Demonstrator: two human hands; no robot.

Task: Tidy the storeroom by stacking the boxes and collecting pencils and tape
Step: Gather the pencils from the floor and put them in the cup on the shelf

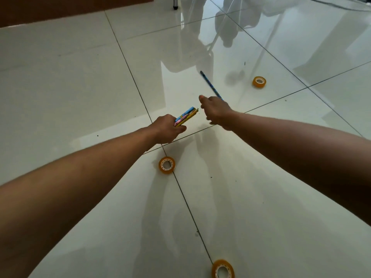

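While the left hand holds a pencil bundle, the right hand pinches a blue pencil just off the floor. Three tape rolls remain uncollected; no boxes are in view.

The bundle of pencils shows light blue, pink and yellow barrels, some patterned. The single pencil is dark blue with small pale specks. Three tape rolls are amber-yellow with white cores. The floor is glossy off-white tile with dark grout lines.
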